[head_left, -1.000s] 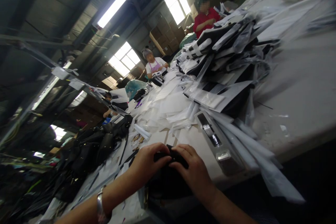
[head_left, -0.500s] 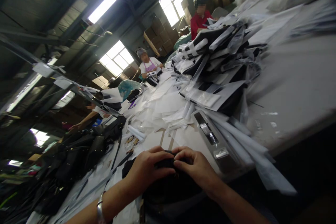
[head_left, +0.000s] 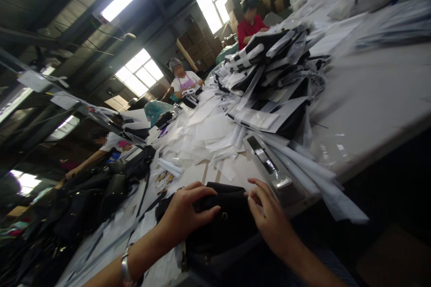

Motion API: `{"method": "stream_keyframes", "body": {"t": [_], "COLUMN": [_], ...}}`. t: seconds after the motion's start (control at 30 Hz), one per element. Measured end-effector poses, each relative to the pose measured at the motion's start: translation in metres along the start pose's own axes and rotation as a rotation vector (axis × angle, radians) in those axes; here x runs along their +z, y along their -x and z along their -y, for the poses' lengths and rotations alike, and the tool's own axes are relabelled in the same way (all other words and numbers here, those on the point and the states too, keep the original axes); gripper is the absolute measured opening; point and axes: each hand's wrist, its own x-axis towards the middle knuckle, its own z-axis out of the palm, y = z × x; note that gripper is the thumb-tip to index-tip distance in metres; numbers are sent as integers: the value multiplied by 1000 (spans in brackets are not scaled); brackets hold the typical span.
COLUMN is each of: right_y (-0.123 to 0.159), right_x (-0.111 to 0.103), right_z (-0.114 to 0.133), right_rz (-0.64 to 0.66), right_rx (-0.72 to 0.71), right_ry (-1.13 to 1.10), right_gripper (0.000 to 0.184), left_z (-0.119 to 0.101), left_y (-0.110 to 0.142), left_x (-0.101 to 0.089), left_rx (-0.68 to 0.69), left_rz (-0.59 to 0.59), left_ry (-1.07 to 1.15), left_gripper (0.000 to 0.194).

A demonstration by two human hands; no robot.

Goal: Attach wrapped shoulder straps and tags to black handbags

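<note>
A black bag [head_left: 229, 228] with a small gold-coloured ring on its front lies at the near edge of the table. My left hand [head_left: 191, 208], with a silver bracelet on its wrist, grips the bag's upper edge between thumb and fingers. By the upper right corner of the bag is my right hand [head_left: 267, 215]. Its fingers are loosely bent and apart, the tips close to the fabric; whether they touch it I cannot tell. Just beyond that hand sits a grey tape dispenser [head_left: 269, 168].
White sheets [head_left: 208, 132] cover the table's middle. A tall heap of black pieces with white and clear wrapping [head_left: 269, 76] stands at the right, rolled white sheets [head_left: 306, 166] below it. Black bags [head_left: 97, 197] pile up at left. Several co-workers are farther off.
My right hand has moved right, away from my left hand, and its fingers have opened. More of the bag's upper edge and its ring now show. The view has shifted slightly.
</note>
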Motion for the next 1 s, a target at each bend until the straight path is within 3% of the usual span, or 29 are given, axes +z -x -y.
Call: {"method": "stream_keyframes", "body": {"t": [0.2, 0.47, 0.6, 0.67, 0.77, 0.83, 0.93, 1.0], "right_y": [18, 24, 26, 28, 29, 26, 16, 6], "right_x": [-5, -3, -6, -9, -17, -20, -16, -7], "right_z": [-25, -30, -34, -34, -21, -3, 29, 44], "right_rz": [-45, -64, -24, -15, -12, -23, 13, 93], "right_rx": [-53, -144, -254, -226, -117, -145, -284, -272], "right_ry": [209, 528, 664, 712, 774, 741, 491, 269], "right_gripper": [15, 18, 23, 23, 27, 30, 30, 29], "left_z": [2, 4, 4, 4, 3, 3, 1, -1], "left_y": [4, 6, 5, 6, 6, 6, 5, 5], "left_x": [0, 2, 3, 3, 3, 3, 4, 4], "left_rx": [19, 48, 41, 34, 22, 20, 20, 6], "left_rz": [4, -12, -10, -8, -1, 5, 1, 5], "left_ry": [-4, 17, 19, 19, 15, 18, 18, 13], "left_gripper": [22, 22, 23, 23, 22, 22, 21, 22]}}
